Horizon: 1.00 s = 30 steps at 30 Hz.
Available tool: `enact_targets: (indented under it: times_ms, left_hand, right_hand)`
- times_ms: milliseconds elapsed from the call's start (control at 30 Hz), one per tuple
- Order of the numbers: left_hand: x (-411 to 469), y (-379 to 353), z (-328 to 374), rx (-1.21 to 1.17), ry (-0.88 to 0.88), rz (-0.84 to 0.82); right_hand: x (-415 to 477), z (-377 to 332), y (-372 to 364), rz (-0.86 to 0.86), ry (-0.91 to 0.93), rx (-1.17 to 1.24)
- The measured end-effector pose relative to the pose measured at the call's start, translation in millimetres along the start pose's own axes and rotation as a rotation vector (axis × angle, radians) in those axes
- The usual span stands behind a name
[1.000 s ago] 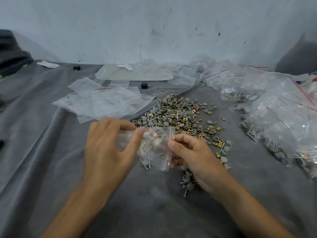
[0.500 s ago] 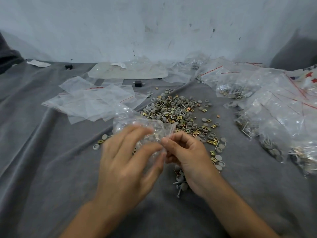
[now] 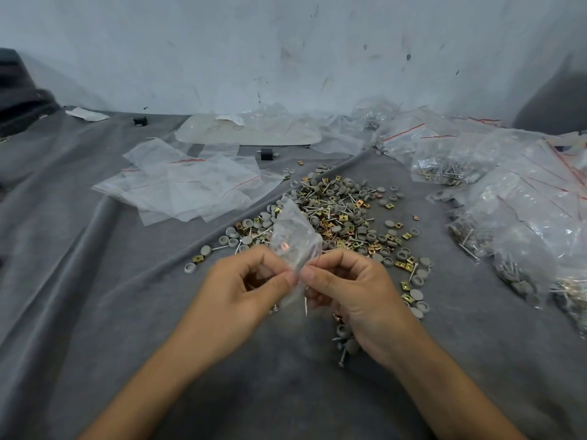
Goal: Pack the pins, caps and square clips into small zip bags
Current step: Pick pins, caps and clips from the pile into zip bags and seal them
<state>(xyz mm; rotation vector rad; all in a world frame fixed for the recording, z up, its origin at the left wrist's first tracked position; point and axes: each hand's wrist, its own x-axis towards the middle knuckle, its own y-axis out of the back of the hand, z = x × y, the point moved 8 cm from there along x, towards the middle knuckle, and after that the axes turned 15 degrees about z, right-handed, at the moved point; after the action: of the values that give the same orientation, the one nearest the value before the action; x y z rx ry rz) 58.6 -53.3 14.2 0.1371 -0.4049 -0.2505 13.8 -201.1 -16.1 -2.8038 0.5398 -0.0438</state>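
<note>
- Grey cloth [image 3: 95, 296], creased, covers the whole work surface; a scuffed pale wall [image 3: 286, 42] stands behind it.
- Dark bundle [image 3: 19, 96] at the far left edge, partly cut off.
- Empty zip bags [image 3: 190, 188] are fanned out flat, left of centre.
- Loose pile [image 3: 343, 214] of pins, grey caps and brass square clips lies mid-cloth, just beyond the hands.
- Filled bags [image 3: 508, 201] are heaped along the right side; a large clear sheet [image 3: 247, 133] lies by the wall.
- Black block [image 3: 266, 154] sits between the sheet and the pile.
- Small zip bag [image 3: 293, 242] is held above the cloth in front of the pile, with a square clip showing through the plastic.
- Left hand [image 3: 244, 290] and right hand [image 3: 355, 290] are close together, each pinching the bag's lower part with thumb and forefinger.
- Half a second ago the left hand's spread fingers lay over the bag, hiding most of it; now they are curled back and the bag stands upright between both hands.
- Pile, empty bags and filled bags lie as before.
</note>
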Motion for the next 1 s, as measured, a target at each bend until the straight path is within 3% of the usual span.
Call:
enact_targets:
  times_ms: [67, 167, 300, 467, 633, 867, 1000]
  left_hand:
    - [2.8, 12.9, 1.4, 0.050, -0.020, 0.109]
    - [-0.1, 22.7, 9.6, 0.351, -0.170, 0.221]
    - [-13.4, -2.9, 13.3, 0.515, -0.274, 0.054]
    - [-24.6, -19.8, 24.4, 0.527, -0.397, -0.031]
    - [-39.7, -23.9, 48.8, 0.405, -0.548, 0.024]
    - [-30.7, -13.1, 41.7, 0.597, -0.528, 0.121]
    - [-26.9, -2.8, 50.7, 0.570, -0.583, 0.183]
  right_hand:
    - [0.5, -2.8, 5.1, 0.061, 0.036, -0.104]
    - [1.2, -5.9, 12.3, 0.171, 0.140, -0.331]
    - [-3.7, -3.2, -1.4, 0.128, 0.234, -0.413]
    - [-2.8, -3.4, -0.5, 0.149, 0.293, -0.413]
    - [-2.4, -3.4, 1.5, 0.144, 0.306, -0.403]
    - [-5.8, 7.2, -14.0, 0.005, 0.167, -0.304]
    - [-7.4, 3.4, -13.4, -0.008, 0.286, -0.432]
